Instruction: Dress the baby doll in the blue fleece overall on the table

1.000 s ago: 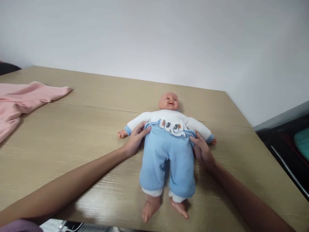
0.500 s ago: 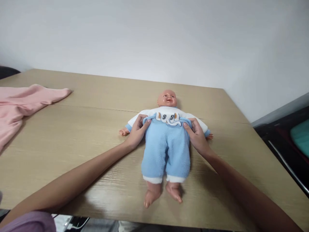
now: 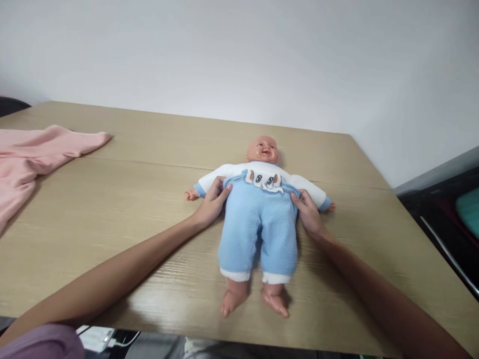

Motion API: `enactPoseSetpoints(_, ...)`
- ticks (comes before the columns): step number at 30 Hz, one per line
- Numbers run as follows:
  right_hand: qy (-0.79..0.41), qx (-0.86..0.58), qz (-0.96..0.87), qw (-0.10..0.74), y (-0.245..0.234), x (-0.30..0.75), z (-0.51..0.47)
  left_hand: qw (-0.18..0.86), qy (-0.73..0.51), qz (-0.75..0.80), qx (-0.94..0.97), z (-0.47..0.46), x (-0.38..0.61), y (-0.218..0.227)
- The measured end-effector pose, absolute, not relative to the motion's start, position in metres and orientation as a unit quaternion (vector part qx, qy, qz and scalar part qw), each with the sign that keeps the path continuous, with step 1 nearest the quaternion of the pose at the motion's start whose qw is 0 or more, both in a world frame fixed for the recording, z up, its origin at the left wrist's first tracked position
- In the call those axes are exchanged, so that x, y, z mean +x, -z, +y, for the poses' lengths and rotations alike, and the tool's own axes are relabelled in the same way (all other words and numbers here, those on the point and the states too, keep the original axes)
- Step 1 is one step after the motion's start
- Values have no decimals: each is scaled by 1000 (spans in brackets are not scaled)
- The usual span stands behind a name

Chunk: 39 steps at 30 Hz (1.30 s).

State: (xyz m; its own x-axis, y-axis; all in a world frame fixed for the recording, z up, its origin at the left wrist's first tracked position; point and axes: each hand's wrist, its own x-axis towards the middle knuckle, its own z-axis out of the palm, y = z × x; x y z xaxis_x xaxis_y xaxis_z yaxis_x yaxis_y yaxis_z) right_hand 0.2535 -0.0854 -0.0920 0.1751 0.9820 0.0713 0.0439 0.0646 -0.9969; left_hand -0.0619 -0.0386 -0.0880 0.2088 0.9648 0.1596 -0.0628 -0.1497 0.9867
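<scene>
A baby doll (image 3: 263, 148) lies on its back, its head toward the wall and its bare feet toward me. It wears a white long-sleeved top (image 3: 232, 171) with blue cuffs and light blue fleece pants (image 3: 258, 214) with white hems. An embroidered elephant face sits at the middle of the waist. My left hand (image 3: 212, 202) pinches the waist edge of the pants on the left, thumb on top. On the opposite side my right hand (image 3: 307, 212) grips the same edge, its thumb over the fabric. Fingers behind the cloth are partly hidden.
A pink garment (image 3: 48, 149) lies spread at the left of the wooden table (image 3: 142, 209). Behind the table rises a white wall (image 3: 239, 60). Dark furniture with a teal item (image 3: 468, 209) stands at the right. A white charger with cable (image 3: 98, 339) shows below the front edge.
The doll's waist and head have shifted slightly right in view, and its feet are a little further apart. My right hand has moved slightly right and down; both hands keep their hold.
</scene>
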Motion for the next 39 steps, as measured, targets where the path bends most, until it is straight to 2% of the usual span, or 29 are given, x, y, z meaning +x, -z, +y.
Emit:
enactPoseSetpoints(4,-484,-500,-466,546,91,253,-77,595,-486,352,535,-35,-63,88)
enactPoseSetpoints(8,-528,-467,-446,551,94,253,-73,623,-459,329,541,-33,-67,84)
enactPoseSetpoints(14,-511,-472,-463,549,101,260,-76,570,-475,360,565,-31,-71,85)
enactPoseSetpoints(17,-509,-469,-470,548,101,262,-79,578,-497,350,545,-31,-71,89)
enactPoseSetpoints(24,-453,-463,-478,594,95,256,-82,542,-530,363,542,-35,-67,86)
enactPoseSetpoints(33,-373,-519,-535,552,83,248,-85,555,-541,352,524,-36,-65,81)
enactPoseSetpoints(39,-251,-557,-561,559,79,238,-97,495,-556,373,554,-38,-60,81)
